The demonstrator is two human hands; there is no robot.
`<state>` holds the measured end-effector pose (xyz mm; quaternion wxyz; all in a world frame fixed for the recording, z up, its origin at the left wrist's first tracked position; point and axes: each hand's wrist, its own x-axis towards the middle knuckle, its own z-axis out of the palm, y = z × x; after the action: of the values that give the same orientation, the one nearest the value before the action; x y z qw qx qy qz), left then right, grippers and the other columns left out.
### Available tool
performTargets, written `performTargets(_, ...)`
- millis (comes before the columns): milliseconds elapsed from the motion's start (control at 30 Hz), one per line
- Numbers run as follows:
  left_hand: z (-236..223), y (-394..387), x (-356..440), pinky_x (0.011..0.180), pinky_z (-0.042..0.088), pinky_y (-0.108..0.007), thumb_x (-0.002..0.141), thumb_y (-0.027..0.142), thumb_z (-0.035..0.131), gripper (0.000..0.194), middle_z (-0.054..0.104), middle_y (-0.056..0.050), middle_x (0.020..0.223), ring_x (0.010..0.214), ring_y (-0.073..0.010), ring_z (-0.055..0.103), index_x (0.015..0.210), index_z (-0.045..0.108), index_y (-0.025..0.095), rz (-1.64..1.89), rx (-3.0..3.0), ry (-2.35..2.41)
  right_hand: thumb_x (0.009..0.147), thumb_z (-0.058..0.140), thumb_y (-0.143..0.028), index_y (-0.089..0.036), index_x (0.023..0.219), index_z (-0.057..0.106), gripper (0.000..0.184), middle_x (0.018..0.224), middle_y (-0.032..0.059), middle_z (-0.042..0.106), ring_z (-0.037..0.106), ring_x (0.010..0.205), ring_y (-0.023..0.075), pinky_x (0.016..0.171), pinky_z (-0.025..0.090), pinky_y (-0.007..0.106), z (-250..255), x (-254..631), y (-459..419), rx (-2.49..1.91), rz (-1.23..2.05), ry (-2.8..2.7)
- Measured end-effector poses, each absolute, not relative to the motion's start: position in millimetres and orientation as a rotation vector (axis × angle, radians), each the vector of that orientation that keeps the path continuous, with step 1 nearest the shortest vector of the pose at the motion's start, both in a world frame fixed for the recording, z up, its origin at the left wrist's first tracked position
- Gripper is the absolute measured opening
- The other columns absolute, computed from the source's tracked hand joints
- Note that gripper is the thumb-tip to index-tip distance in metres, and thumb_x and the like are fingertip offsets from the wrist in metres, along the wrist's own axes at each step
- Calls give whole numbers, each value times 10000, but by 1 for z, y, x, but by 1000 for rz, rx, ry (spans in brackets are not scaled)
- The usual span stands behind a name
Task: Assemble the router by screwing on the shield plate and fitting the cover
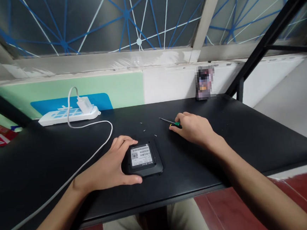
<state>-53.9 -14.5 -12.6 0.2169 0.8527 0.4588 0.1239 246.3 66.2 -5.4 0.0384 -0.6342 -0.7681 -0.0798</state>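
Observation:
A small black square device [144, 159] with a white label lies on the black table [250, 135]. My left hand [112, 168] wraps round its left side, fingers above and thumb below, gripping it. My right hand [193, 127] rests on the table to the right, fingers curled over a small screwdriver [170, 121] with a green handle; its thin shaft points to the upper left. Three tiny screws [144, 130] lie loose on the table between device and screwdriver.
A white power strip [68, 115] with a plugged charger stands at the back left; its white cable [95, 125] loops across the table to the front left. A blurred small object [205, 83] leans against the back wall. A black frame post [239, 88] rises at right.

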Motion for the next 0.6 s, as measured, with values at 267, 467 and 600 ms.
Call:
performTargets(267,-16,-14,-55,1160,370,-606,777,605,765,888,364,-124,1496,1385,-376,401,1477,318,290,331,2386,1276,924,597,-461,-201,1107,651,323,1033,98,701,724,895,291,644,490,346,-6,247,65,-1929,-277,-2440)
performTargets(467,-14,-14,-54,1161,371,-606,769,607,767,899,377,-127,1496,1383,-386,405,1480,328,273,326,2388,1283,932,591,-444,-215,1165,676,338,1077,122,678,712,952,300,660,515,348,-7,245,64,-1915,-241,-2480)
performTargets(600,-14,-15,-54,1165,358,-619,767,617,763,934,371,-130,1505,1396,-393,392,1501,292,280,319,2374,1285,938,580,-421,-221,1151,691,313,1078,123,675,711,946,299,658,518,350,-7,245,63,-1906,-229,-2487)
